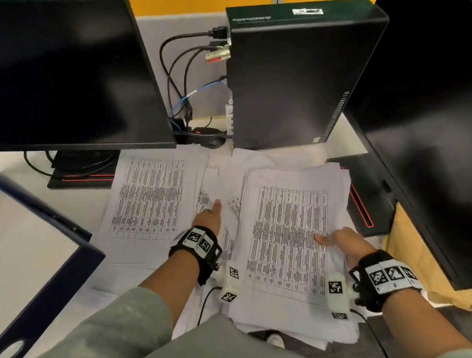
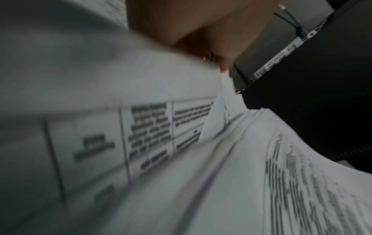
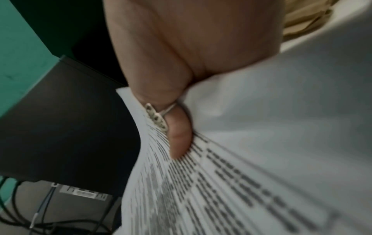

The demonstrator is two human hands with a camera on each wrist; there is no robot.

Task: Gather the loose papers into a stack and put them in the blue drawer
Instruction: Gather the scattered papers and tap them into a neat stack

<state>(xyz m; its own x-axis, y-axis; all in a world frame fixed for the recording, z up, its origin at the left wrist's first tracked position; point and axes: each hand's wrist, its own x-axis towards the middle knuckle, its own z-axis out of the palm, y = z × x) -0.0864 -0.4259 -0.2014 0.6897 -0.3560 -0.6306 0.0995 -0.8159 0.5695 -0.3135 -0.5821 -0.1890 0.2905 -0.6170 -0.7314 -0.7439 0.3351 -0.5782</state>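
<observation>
Nearest the body, the right hand (image 1: 340, 240) has its grip closed on the right edge of the thick right-hand pile of papers (image 1: 290, 239): in the right wrist view the thumb (image 3: 179, 143) lies on the top printed sheet, with the fingers presumably under the pile, out of sight. The left hand (image 1: 209, 218) reaches between the two spreads; its thumb points forward and the left wrist view suggests it pinches the edge of a lifted sheet (image 2: 124, 76), though blur makes that uncertain. To gather well, I would keep the right-hand grip firm and slide the pile left over the flat left-hand sheets (image 1: 149, 198) on the worktop (image 1: 82, 207), sweeping in the crumpled middle pages. Square the edges against the worktop before lifting, or loose sheets may slip out. The blue drawer (image 1: 28, 239) stands open at the near left. Farther back are the left monitor (image 1: 64, 68), the computer tower (image 1: 286, 75) and its cables (image 1: 181, 83).
</observation>
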